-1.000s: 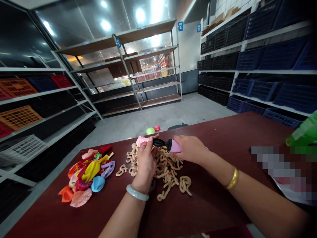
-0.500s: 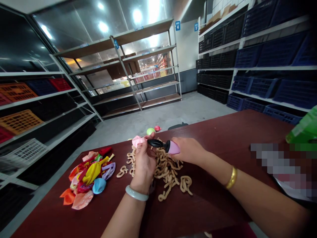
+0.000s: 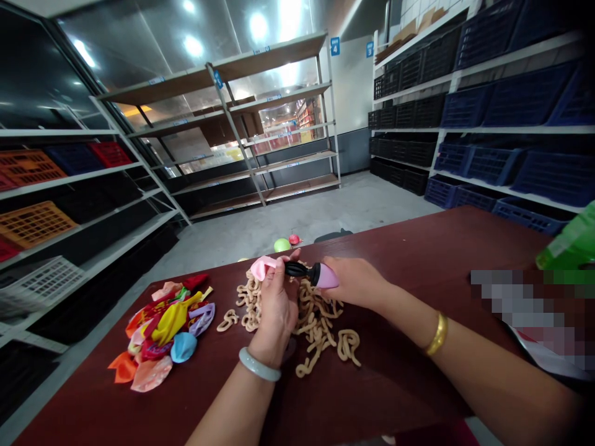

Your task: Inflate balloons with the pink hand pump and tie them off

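Note:
My left hand [image 3: 279, 297] pinches a limp pink balloon [image 3: 263, 268] at the tip of a black nozzle [image 3: 297, 270]. The nozzle belongs to a small pump with a pink-purple bulb [image 3: 327, 277], and my right hand [image 3: 353, 280] is wrapped round that bulb. Beneath and around my hands lies a loose pile of beige, curled, rope-like pieces [image 3: 320, 328] on the dark red table [image 3: 400, 371]. Left of them is a heap of limp, many-coloured balloons [image 3: 170, 325].
Beyond the table's far edge show a green balloon [image 3: 281, 245] and a red one [image 3: 294, 239]. A green object [image 3: 567, 238] stands at the right, beside a blurred-out patch. Shelves with crates [image 3: 483, 161] line the room.
My left hand has shifted slightly right, further along the black nozzle. The pink balloon now looks flatter and more stretched. My right hand has hardly moved.

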